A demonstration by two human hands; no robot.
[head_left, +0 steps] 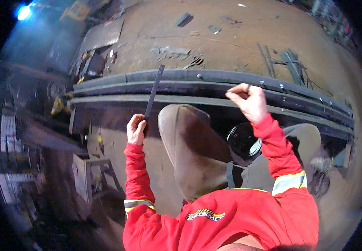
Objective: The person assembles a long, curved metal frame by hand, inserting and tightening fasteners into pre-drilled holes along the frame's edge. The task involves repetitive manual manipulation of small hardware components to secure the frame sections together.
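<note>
Near the long metal bars [185,88], one flat strip

I count one strip [155,90], one left hand [135,129] and one right hand [254,103]. The left hand has its fingers curled tight around the strip's bottom end. The strip's top reaches past the bars in my view. The right hand bends its thumb and finger close together; I cannot tell if they pinch anything.

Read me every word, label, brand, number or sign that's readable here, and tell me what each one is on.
Red sweatshirt: lettering on the yellow-and-black chest emblem, too small and distorted to read.
Flat metal strip in the left hand: no legible markings.
Elsewhere: nothing readable.
</note>
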